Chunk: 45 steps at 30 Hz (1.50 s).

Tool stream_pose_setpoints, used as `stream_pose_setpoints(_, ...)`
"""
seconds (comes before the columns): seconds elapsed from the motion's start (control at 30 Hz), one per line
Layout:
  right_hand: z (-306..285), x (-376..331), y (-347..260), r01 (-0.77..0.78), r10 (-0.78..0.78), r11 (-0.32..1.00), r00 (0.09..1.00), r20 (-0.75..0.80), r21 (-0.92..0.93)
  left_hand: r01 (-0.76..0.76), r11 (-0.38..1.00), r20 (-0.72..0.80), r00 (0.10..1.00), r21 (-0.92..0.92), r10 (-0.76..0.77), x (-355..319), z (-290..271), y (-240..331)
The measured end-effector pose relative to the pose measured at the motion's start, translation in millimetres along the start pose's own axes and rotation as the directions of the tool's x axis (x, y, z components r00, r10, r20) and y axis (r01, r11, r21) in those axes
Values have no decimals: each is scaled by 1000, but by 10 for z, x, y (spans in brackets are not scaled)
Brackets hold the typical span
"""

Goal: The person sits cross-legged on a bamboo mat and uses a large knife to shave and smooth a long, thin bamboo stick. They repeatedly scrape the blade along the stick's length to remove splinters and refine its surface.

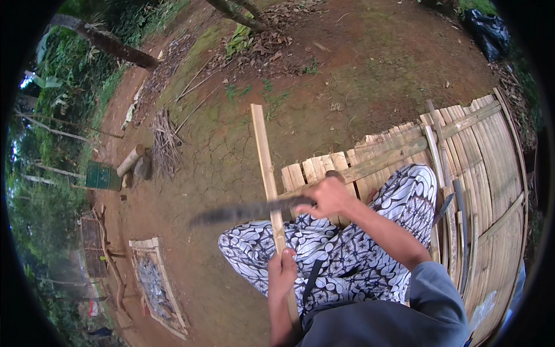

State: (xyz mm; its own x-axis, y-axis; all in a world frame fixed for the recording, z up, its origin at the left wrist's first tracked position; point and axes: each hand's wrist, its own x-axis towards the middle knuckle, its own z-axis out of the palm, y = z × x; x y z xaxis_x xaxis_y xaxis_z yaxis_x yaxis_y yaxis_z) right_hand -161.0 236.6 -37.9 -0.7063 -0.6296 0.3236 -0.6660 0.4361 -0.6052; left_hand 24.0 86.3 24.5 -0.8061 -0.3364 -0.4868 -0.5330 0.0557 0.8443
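My left hand (281,272) is closed around the lower part of a long, pale split bamboo strip (263,147). The strip stands up from my lap, its far end pointing away over the ground. In my right hand (328,198) is the dark handle of a machete (240,213), fingers wrapped round it. Its long dark blade points left and crosses the strip a little above my left hand, seeming to touch it. The blade's tip is blurred. Patterned black-and-white cloth (358,254) covers my folded legs beneath both hands.
I sit on a slatted bamboo platform (485,191); several strips and a dark blade-like tool (444,208) lie to my right. On the ground at left are a twig bundle (166,139), a green container (104,176) and a wood-framed ash bed (155,283). Tree trunks rise beyond.
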Motion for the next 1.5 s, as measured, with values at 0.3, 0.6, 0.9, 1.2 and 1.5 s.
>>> stream_pose_setpoints(0.3,-20,287,343,-346,343,932,938,52,105,-133,954,-75,985,268,158,-194,-106,-221)
stream_pose_setpoints(0.6,21,-38,-62,175,-173,984,983,-65,28,-238,765,-116,919,599,377,-52,28,87)
stream_pose_setpoints(0.9,301,94,318,27,-40,994,992,-120,-107,-129,677,-133,937,725,322,-160,-140,136)
stream_pose_setpoints(1.2,117,49,46,182,-181,983,962,-203,-15,-252,803,-56,941,540,333,-72,-42,53)
stream_pose_setpoints(1.5,27,38,-80,255,-248,967,944,-218,4,-225,746,-52,943,627,329,-128,101,251)
